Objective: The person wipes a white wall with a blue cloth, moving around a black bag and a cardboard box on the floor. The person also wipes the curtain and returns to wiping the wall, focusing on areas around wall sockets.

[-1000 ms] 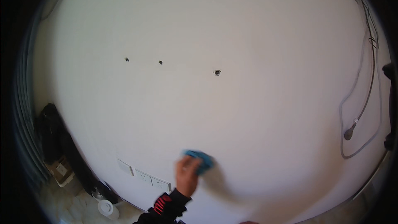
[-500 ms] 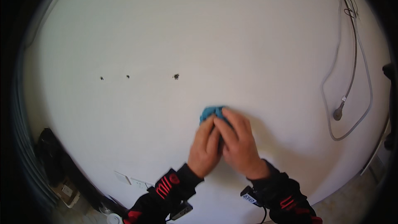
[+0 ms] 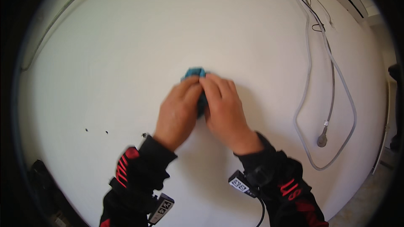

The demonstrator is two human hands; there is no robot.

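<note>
A crumpled blue cloth (image 3: pixel 195 72) is pressed between my two hands against the white wall (image 3: pixel 126 54). My left hand (image 3: pixel 178 108) closes on it from the left, and my right hand (image 3: pixel 224 108) from the right, with the fingertips meeting over the cloth. Much of the cloth is hidden beneath my fingers; a darker part shows between my palms. Both hands are slightly blurred. Black sleeves with red lettering cover my forearms, and a small dark device hangs by each wrist.
Three small holes, the largest one (image 3: pixel 144 135) nearest my left wrist, run across the wall at lower left. At right hangs a looped grey cable (image 3: pixel 308 59) with a plug (image 3: pixel 322 140). Dark objects (image 3: pixel 42 180) stand at the lower left edge.
My hands and the cloth have moved up the wall together. The view has shifted upward, so the holes and plug now appear lower and more of the cable's top shows.
</note>
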